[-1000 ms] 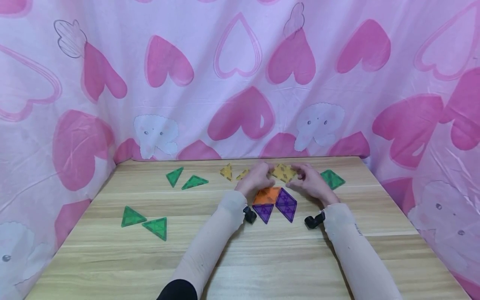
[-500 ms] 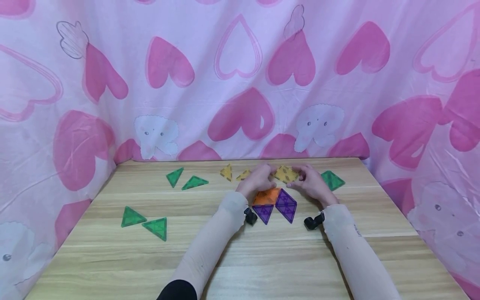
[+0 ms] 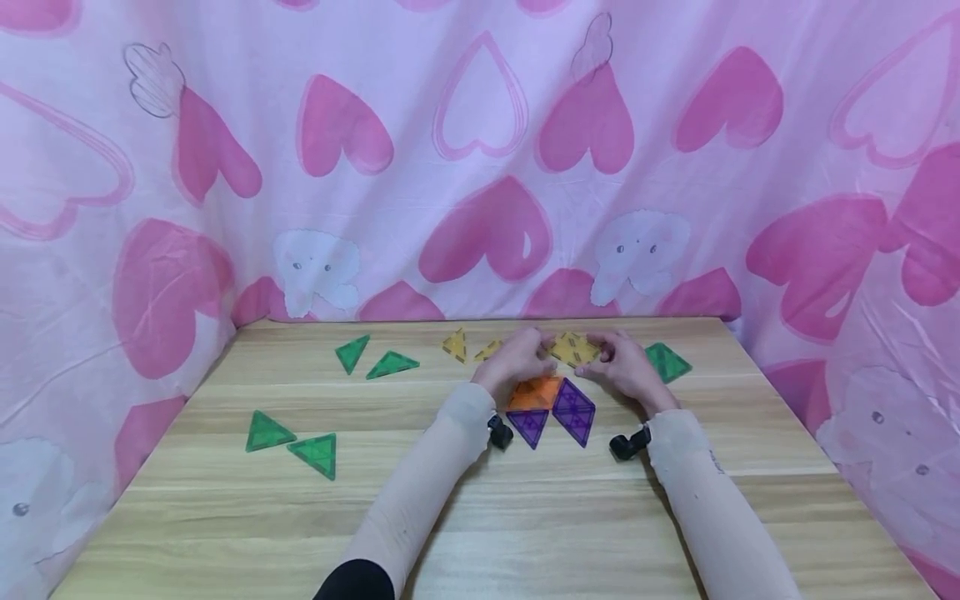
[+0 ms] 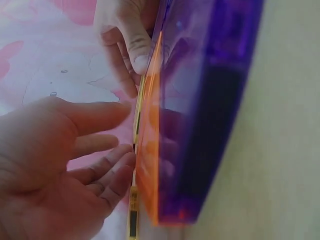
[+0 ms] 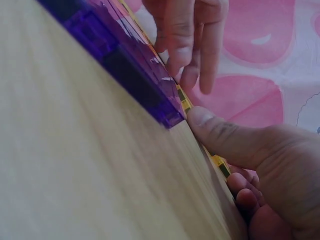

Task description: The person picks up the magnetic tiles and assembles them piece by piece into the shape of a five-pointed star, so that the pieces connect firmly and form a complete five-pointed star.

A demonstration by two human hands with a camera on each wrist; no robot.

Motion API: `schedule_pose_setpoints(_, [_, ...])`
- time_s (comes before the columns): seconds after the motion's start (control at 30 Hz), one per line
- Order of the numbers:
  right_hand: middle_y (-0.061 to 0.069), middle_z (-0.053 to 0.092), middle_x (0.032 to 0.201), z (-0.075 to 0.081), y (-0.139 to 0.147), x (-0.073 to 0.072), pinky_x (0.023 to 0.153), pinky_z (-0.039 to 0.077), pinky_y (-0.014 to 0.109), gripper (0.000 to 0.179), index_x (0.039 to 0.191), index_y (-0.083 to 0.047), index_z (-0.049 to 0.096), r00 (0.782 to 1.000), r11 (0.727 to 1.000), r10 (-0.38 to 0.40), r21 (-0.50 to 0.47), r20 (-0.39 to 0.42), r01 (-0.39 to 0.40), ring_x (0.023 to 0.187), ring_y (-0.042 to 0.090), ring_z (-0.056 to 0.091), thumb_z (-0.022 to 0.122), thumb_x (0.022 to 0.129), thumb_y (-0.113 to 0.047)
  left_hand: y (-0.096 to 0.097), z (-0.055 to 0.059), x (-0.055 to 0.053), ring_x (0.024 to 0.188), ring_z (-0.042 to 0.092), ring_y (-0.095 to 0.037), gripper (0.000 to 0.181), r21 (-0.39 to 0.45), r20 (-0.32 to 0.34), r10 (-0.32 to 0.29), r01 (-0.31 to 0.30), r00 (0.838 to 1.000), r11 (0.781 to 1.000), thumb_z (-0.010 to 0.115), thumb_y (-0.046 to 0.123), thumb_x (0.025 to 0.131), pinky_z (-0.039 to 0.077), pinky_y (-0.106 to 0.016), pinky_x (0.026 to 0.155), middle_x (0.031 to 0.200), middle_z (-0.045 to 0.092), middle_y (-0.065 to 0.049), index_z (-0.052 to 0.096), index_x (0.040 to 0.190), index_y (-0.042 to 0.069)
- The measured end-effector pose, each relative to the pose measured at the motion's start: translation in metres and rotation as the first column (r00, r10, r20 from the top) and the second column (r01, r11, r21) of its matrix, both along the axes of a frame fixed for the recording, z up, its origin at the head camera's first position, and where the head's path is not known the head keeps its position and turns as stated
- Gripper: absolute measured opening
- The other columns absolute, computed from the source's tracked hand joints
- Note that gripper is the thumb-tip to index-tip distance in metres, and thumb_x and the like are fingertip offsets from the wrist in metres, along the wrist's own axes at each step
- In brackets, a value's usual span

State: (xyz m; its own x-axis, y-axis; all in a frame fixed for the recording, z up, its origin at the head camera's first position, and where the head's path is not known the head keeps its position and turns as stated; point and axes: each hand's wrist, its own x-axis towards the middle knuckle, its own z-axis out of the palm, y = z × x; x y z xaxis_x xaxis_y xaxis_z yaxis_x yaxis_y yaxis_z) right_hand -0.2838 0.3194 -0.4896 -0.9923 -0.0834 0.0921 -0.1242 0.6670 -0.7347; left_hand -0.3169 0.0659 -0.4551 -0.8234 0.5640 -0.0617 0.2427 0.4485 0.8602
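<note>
We see yellow tiles [image 3: 572, 350] at the right hand [image 3: 626, 367]; orange tile [image 3: 534, 394], purple tiles [image 3: 573, 412] nearer us; green tiles [image 3: 320, 457] either side; pink heart-print cloth [image 3: 405, 200] beyond.

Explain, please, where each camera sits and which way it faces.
Head: worn on the head, facing forward and down over the table toward the patterned curtain; both arms, the left hand and the right hand show.
Left wrist: on that wrist, looking low past the orange tile; both hands show.
Right wrist: on that wrist, looking low along the table at the yellow tile; both hands show.
Shared: the two wrist views both show purple plastic and the curtain.
</note>
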Motion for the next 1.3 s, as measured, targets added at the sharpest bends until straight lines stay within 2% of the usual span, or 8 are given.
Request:
schedule_pose_setpoints(0.07, [0.016, 0.056, 0.127, 0.0, -0.001, 0.001, 0.095, 0.045, 0.042, 0.081, 0.16, -0.004, 0.057, 1.0, 1.0, 0.0, -0.005, 0.009, 0.0, 0.109, 0.03, 0.055, 0.094, 0.092, -0.029, -0.004, 0.002, 0.003, 0.115, 0.069, -0.033, 0.065, 0.077, 0.044, 0.012, -0.016, 0.999, 0.997, 0.072, 0.0, 0.106, 0.063, -0.032, 0.086, 0.168, 0.052, -0.017, 0.048, 0.167, 0.005])
schedule_pose_setpoints(0.2, [0.018, 0.056, 0.141, -0.003, 0.0, 0.002, 0.106, 0.048, 0.051, 0.09, 0.165, -0.006, 0.051, 1.0, 1.0, 0.006, -0.021, 0.021, -0.006, 0.123, 0.035, 0.056, 0.094, 0.092, -0.037, -0.015, 0.006, 0.006, 0.156, 0.049, -0.036, 0.071, 0.068, -0.027, 0.042, -0.04, 0.999, 0.997, 0.071, 0.008, 0.109, 0.056, -0.042, 0.115, 0.175, 0.043, -0.015, 0.039, 0.173, 0.011])
schedule_pose_setpoints(0.3, [0.02, 0.053, 0.151, -0.004, 0.002, 0.001, 0.116, 0.047, 0.061, 0.099, 0.17, -0.007, 0.043, 1.0, 0.999, 0.012, -0.05, 0.024, -0.01, 0.134, 0.04, 0.053, 0.093, 0.092, -0.044, -0.026, 0.01, 0.004, 0.154, 0.053, -0.034, 0.074, -0.018, -0.151, 0.049, -0.052, 0.987, 0.998, 0.074, 0.017, 0.109, 0.046, -0.048, 0.125, 0.175, 0.043, -0.015, 0.038, 0.174, 0.014])
schedule_pose_setpoints(0.4, [0.022, 0.05, 0.156, -0.004, 0.002, 0.001, 0.121, 0.043, 0.065, 0.103, 0.172, -0.008, 0.038, 1.0, 0.998, 0.003, -0.07, 0.025, -0.001, 0.141, 0.043, 0.05, 0.091, 0.093, -0.046, -0.037, 0.014, 0.001, 0.151, 0.056, -0.036, 0.075, -0.079, -0.242, 0.048, -0.069, 0.969, 0.994, 0.078, 0.023, 0.107, 0.047, -0.049, 0.124, 0.174, 0.043, -0.016, 0.042, 0.172, 0.015])
schedule_pose_setpoints(0.53, [0.024, 0.048, 0.159, -0.002, 0.002, 0.003, 0.122, 0.04, 0.068, 0.107, 0.174, -0.01, 0.034, 0.999, 0.997, -0.002, -0.082, 0.032, 0.005, 0.144, 0.045, 0.047, 0.092, 0.092, -0.048, -0.056, 0.014, 0.0, 0.155, 0.048, -0.037, 0.076, -0.121, -0.307, 0.061, -0.102, 0.95, 0.987, 0.082, 0.025, 0.105, 0.045, -0.054, 0.125, 0.174, 0.039, -0.018, 0.046, 0.171, 0.014])
schedule_pose_setpoints(0.93, [0.029, 0.033, 0.171, 0.004, 0.003, 0.005, 0.126, 0.036, 0.069, 0.108, 0.178, -0.016, 0.024, 0.998, 0.991, 0.002, -0.136, 0.06, 0.006, 0.155, 0.051, 0.038, 0.088, 0.097, -0.045, -0.121, 0.015, 0.009, 0.162, 0.037, -0.039, 0.082, -0.165, -0.322, 0.14, -0.202, 0.936, 0.965, 0.087, 0.023, 0.1, 0.038, -0.058, 0.129, 0.176, 0.035, -0.021, 0.046, 0.17, 0.012])
schedule_pose_setpoints(1.1, [0.03, 0.033, 0.171, 0.004, 0.003, 0.004, 0.126, 0.036, 0.069, 0.109, 0.179, -0.016, 0.023, 0.999, 0.99, 0.014, -0.14, 0.041, -0.008, 0.155, 0.053, 0.038, 0.087, 0.097, -0.049, -0.14, 0.011, 0.017, 0.153, 0.049, -0.036, 0.086, -0.196, -0.288, 0.192, -0.254, 0.938, 0.947, 0.089, 0.022, 0.098, 0.044, -0.057, 0.126, 0.172, 0.039, -0.017, 0.045, 0.171, 0.016])
schedule_pose_setpoints(1.3, [0.029, 0.03, 0.173, 0.007, 0.0, 0.004, 0.127, 0.034, 0.07, 0.11, 0.179, -0.02, 0.021, 0.999, 0.987, 0.025, -0.16, 0.042, -0.018, 0.158, 0.053, 0.037, 0.087, 0.096, -0.05, -0.153, 0.002, 0.015, 0.147, 0.054, -0.039, 0.088, -0.241, -0.338, 0.181, -0.27, 0.924, 0.932, 0.092, 0.021, 0.094, 0.045, -0.058, 0.125, 0.167, 0.045, -0.02, 0.048, 0.169, 0.011])
